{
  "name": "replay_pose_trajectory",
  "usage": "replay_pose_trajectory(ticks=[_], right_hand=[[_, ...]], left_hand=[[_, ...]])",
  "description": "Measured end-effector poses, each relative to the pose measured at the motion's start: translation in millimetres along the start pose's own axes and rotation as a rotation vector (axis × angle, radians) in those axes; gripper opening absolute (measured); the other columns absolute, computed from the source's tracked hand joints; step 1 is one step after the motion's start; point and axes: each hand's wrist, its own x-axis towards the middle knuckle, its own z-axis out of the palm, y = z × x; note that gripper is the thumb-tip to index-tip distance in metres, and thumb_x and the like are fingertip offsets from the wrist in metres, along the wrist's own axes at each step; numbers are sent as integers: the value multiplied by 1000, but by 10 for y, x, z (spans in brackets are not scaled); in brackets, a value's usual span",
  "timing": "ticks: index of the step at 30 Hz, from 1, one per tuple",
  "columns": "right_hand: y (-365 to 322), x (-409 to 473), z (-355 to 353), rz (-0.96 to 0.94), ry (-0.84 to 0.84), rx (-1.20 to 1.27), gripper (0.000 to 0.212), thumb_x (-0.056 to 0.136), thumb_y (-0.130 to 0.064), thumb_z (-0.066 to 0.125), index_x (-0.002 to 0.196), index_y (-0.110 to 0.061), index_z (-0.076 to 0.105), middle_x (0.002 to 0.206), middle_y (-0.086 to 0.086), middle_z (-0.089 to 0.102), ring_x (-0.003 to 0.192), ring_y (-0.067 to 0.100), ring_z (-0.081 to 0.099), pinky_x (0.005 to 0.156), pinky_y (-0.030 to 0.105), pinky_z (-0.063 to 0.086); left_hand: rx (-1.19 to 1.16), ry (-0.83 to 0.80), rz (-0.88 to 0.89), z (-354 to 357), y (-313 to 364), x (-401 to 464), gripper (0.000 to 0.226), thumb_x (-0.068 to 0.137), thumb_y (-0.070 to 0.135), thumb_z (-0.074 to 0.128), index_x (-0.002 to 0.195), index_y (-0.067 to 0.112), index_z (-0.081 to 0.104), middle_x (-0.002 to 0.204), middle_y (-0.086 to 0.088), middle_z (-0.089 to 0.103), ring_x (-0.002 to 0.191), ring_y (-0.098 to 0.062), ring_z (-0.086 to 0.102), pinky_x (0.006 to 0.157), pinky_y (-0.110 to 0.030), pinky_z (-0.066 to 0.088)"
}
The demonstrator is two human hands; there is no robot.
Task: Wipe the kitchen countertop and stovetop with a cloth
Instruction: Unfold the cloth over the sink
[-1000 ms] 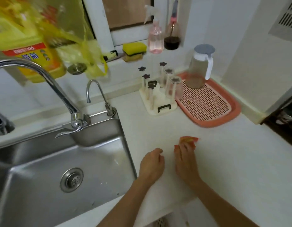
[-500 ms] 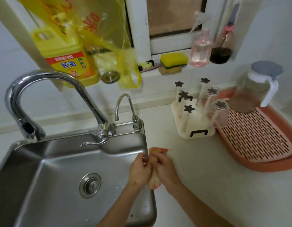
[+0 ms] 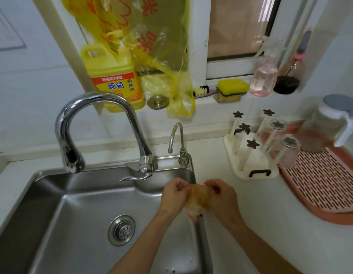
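Note:
A small orange-yellow cloth [image 3: 197,200] hangs bunched between both hands, right over the sink's right rim. My left hand [image 3: 172,195] grips its left side and my right hand [image 3: 223,196] grips its right side, fingers pinched at the top. The white countertop [image 3: 260,224] stretches to the right of the hands. No stovetop is in view.
The steel sink [image 3: 58,214] with a drain [image 3: 121,230] fills the lower left, under a tall faucet [image 3: 100,123] and a small tap [image 3: 176,143]. A cup rack [image 3: 254,171], pink drain tray [image 3: 320,186] and pitcher [image 3: 328,125] stand at right. Detergent [image 3: 114,80] and sponge [image 3: 232,87] sit on the sill.
The cloth left the countertop, where my right hand pressed it, and both hands now hold it bunched over the sink's edge. The view has swung left toward the sink.

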Motion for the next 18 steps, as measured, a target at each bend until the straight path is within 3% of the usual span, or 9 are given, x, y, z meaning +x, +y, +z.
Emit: replay_pose_trajectory(ticks=[3, 5, 9, 12, 14, 18], right_hand=[[-249, -29, 6, -88, -43, -52, 20, 92, -8, 62, 106, -22, 63, 81, -3, 69, 71, -3, 65, 61, 10, 49], [-392, -24, 19, -148, -73, -167, 7, 91, -18, 61, 94, -24, 64, 81, -6, 68, 73, 4, 65, 64, 16, 50], [-836, -30, 2, -245, -89, -304, 19, 98, -17, 55, 81, -23, 60, 71, -5, 63, 69, 11, 61, 63, 32, 53], [-1350, -18, -54, -349, -13, -237, 19, 96, -15, 58, 80, -26, 60, 70, -5, 62, 67, 8, 59, 61, 23, 48], [-1726, 38, -99, -425, 59, -179, 21, 94, -11, 62, 78, -26, 60, 68, -4, 60, 65, 6, 54, 59, 16, 41], [-2475, 211, -143, -540, 169, -147, 16, 92, -11, 64, 82, -22, 66, 74, -5, 66, 71, 7, 58, 66, 21, 43]], left_hand=[[-6, -36, 104, -232, 152, -9, 14, 86, 4, 61, 80, 17, 62, 70, 2, 64, 65, -11, 59, 62, -29, 49], [25, -73, 179, -390, 280, -45, 19, 88, 7, 58, 78, 23, 58, 65, 8, 58, 61, -10, 54, 58, -29, 46], [97, -45, 341, -770, 732, -74, 17, 92, 12, 52, 81, 25, 54, 64, 5, 50, 60, -6, 46, 58, -25, 41], [136, -86, 508, -1113, 1198, -80, 8, 92, 20, 55, 87, 26, 54, 59, 7, 47, 57, -6, 43, 56, -29, 38], [87, -155, 531, -1292, 1473, -36, 9, 86, 27, 64, 90, 27, 56, 58, 11, 46, 56, -7, 42, 55, -31, 37], [159, -263, 512, -1654, 1901, 106, 14, 69, 28, 72, 75, 21, 62, 63, 6, 53, 60, -13, 47, 60, -33, 41]])
